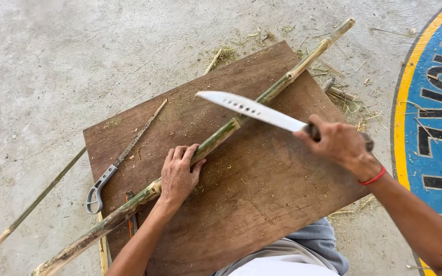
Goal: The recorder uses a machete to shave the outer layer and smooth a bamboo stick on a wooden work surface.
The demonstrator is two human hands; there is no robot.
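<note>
A long green bamboo pole (262, 99) lies slantwise across a brown wooden board (262, 189), running from lower left to upper right. My left hand (179, 174) presses down on the pole near its middle, fingers curled over it. My right hand (339, 143), with a red band at the wrist, grips the dark handle of a big knife (254, 109). Its pale blade, with a row of small holes, hangs just above the pole, tip pointing left.
A small hand saw (124, 156) with a grey loop handle lies on the board's left side. A thin bamboo stick (26, 209) rests on the concrete floor at left. Bamboo scraps (341, 94) litter the floor beyond the board. A blue and yellow painted floor marking (436, 102) lies at right.
</note>
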